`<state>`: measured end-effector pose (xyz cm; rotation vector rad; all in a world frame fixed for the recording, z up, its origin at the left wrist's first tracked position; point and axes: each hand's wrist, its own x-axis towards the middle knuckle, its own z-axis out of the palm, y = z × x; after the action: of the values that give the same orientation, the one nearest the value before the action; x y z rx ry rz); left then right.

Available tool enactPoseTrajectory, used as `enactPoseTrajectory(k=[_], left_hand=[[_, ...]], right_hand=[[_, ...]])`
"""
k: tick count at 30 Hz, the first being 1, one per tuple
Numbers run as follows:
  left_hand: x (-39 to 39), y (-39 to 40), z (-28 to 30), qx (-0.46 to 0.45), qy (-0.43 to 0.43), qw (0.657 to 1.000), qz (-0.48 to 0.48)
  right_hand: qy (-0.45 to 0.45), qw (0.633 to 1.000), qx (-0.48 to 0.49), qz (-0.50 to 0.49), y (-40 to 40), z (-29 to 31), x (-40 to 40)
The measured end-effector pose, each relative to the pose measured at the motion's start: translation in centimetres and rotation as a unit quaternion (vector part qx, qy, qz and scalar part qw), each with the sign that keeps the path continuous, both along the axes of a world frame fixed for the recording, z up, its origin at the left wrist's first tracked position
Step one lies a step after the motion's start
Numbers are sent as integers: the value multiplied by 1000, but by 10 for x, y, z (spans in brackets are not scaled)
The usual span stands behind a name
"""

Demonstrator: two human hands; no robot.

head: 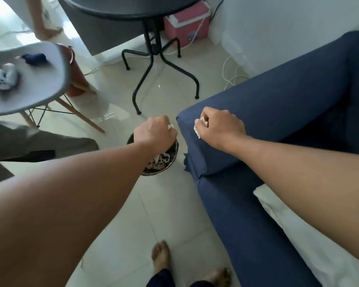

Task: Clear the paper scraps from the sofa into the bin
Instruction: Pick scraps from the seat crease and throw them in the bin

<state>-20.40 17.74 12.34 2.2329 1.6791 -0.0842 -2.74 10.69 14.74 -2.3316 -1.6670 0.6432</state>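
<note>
Both fists clutch paper scraps (199, 129), left hand (153, 131) over bin (172, 160).

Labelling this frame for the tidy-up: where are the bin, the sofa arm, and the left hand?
bin (170, 162): head view, right rim.
sofa arm (257, 112): head view, top fabric.
left hand (153, 131): head view, back of the fist.
</note>
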Motion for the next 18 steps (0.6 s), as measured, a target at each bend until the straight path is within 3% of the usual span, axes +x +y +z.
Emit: enactPoseTrajectory(k=[5,11,18], left_hand=[[-63,17,-22,-33,31,996,71],[-107,38,-58,-84,3,985,151],[-127,61,-78,-118,-31,980,156]], right_hand=[[9,999,-1,48,35,-14,-59],[20,998,-17,50,65,-39,-106],[14,999,-34,30,92,-65,-132]])
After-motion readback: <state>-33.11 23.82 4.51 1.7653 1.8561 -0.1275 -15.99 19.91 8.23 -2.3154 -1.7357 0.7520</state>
